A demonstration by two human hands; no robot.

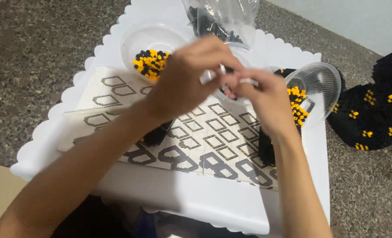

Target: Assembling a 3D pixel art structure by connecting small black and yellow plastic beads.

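My left hand [185, 77] and my right hand [262, 94] meet above a white scalloped tray [213, 202]. Their fingertips pinch a small whitish piece [231, 75] between them; it is blurred and I cannot tell what it is. Under my hands lies a printed pattern sheet [209, 136] with diamond outlines. A clear bowl [149, 48] of black and yellow beads stands just left of my left hand. Black beadwork [156, 136] shows beneath my left wrist.
A clear plastic bag [222, 17] of black beads sits at the tray's far edge. An empty clear bowl [317, 86] tilts at the right beside yellow and black beads [298, 108]. Finished black and yellow beadwork [376, 110] lies on the speckled floor at the right.
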